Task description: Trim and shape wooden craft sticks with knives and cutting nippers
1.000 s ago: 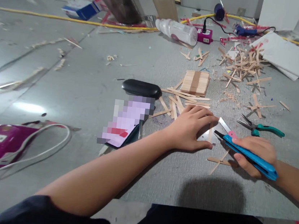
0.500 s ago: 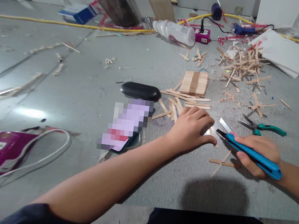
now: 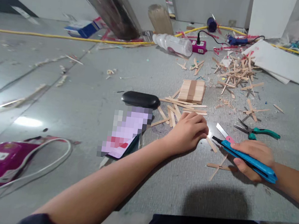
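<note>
My left hand [image 3: 187, 131] lies on the grey floor with its fingers curled down over a wooden craft stick [image 3: 211, 144] whose end sticks out to the right. My right hand [image 3: 252, 159] is closed round a blue utility knife [image 3: 247, 161], its black tip pointing left toward that stick. A small cross of two glued sticks [image 3: 218, 166] lies just below the knife. Loose sticks [image 3: 182, 107] are scattered behind my left hand, in front of a flat panel of glued sticks [image 3: 192, 91].
Green-handled pliers [image 3: 256, 131] lie right of the knife. A black case [image 3: 141, 99] and a phone [image 3: 125, 131] sit to the left. A heap of stick crosses [image 3: 236, 71], white boards [image 3: 278, 62], a plastic bottle [image 3: 172, 44], a yellow cable and a magenta box [image 3: 2, 159] surround them.
My left hand's fingers have drawn in from flat to curled and pulled slightly left. The stick under them has turned from upright to slanted. My right hand keeps the knife.
</note>
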### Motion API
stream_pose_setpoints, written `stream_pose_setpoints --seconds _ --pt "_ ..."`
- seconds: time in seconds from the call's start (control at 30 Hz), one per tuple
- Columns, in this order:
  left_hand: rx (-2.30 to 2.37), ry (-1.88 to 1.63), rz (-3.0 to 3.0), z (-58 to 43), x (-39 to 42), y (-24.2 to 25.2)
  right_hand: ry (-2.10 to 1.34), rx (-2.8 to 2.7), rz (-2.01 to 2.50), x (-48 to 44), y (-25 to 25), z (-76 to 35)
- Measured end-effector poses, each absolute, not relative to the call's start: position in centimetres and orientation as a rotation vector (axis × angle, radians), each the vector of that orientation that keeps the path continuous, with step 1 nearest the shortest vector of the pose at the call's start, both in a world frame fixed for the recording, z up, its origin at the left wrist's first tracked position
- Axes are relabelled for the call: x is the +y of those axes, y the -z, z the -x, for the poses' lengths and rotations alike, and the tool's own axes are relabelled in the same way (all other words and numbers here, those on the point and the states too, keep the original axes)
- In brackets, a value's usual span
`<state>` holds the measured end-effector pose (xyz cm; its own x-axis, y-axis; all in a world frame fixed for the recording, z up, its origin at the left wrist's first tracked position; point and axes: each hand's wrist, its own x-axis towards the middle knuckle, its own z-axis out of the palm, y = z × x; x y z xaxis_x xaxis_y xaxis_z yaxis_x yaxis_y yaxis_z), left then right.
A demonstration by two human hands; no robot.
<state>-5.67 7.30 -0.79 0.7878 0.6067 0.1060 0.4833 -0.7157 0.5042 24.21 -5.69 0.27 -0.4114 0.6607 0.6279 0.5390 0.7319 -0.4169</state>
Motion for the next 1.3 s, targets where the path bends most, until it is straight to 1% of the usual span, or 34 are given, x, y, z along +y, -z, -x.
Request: stream_pose_setpoints --seconds 0.13,0.3,0.47,0.67,0.93,1.1,1.2,1.3 --pt "0.843 -0.288 -2.498 5.4 7.3 0.8 -0.164 -2.104 0.867 -5.5 0.0 -24.3" --pt "0.698 -0.271 -2.573 5.4 7.4 1.0 -0.217 -2.075 0.800 -5.6 0.5 -24.4" --pt "0.602 -0.259 -2.585 5.4 7.6 1.0 -0.169 -2.051 0.764 -5.8 0.6 -24.7" --pt "0.650 -0.231 -2.432 4.5 8.5 1.2 -0.068 -2.055 0.719 -5.3 0.5 -24.9" --pt "0.861 -0.242 -2.267 2.4 9.7 1.2 -0.095 -1.898 0.984 -5.7 1.4 -25.0" --pt "0.855 -0.326 -2.235 2.1 10.1 1.3 -0.166 -1.969 0.972 -5.5 1.2 -24.7" --pt "0.807 -0.328 -2.215 2.3 10.1 1.3 -0.227 -2.067 0.953 -5.7 0.8 -24.6" --pt "0.775 -0.309 -2.192 2.5 9.8 1.2 -0.206 -2.078 0.969 -6.0 0.4 -24.3"
